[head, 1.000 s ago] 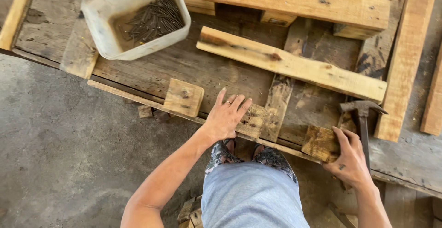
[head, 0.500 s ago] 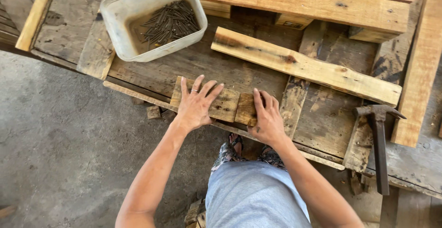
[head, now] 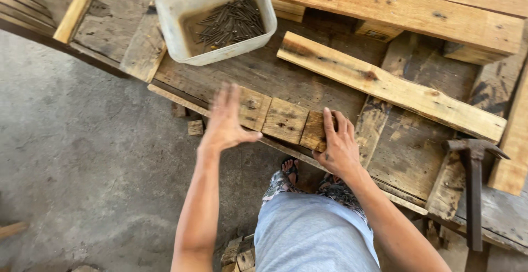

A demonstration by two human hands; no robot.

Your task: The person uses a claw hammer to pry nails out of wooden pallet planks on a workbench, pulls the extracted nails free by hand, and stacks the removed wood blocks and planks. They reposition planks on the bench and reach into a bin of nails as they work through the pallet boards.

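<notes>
Three short wooden blocks [head: 283,120] lie side by side in a row near the front edge of a rough plank work surface [head: 258,74]. My right hand [head: 338,146] rests flat against the right end block, fingers spread over it. My left hand [head: 226,119] hovers open with fingers apart over the left end of the row, slightly blurred. Neither hand grips anything.
A white plastic tub of dark nails [head: 217,19] sits at the back left. A long pale plank [head: 388,85] lies diagonally behind the blocks. A hammer [head: 474,189] rests at the right. Stacked boards [head: 407,3] fill the back. Small wood offcuts [head: 195,127] lie on the concrete floor.
My right hand left the block near the hammer and came to the row's right end. My left hand shifted left along the blocks, which now sit pushed together.
</notes>
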